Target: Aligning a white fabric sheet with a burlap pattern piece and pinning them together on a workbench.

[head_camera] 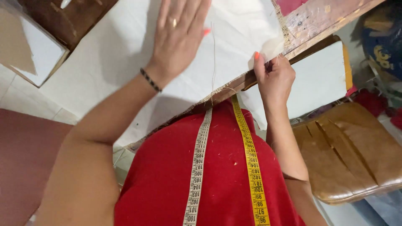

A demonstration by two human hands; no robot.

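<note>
Left hand [178, 35] lies flat, fingers together, on white cloth [121, 46] covering the table [318, 21]; right hand [274, 75] pinches its frayed edge, which could slip or fray further if tugged

No packages, labels, signs, screens.

Bright, even light — soft shadows, edges stretched.

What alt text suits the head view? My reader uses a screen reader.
A left hand lies flat on white cloth spread over a wooden table, while the right hand pinches the cloth's frayed edge. A tape measure hangs over a red shirt.
</note>
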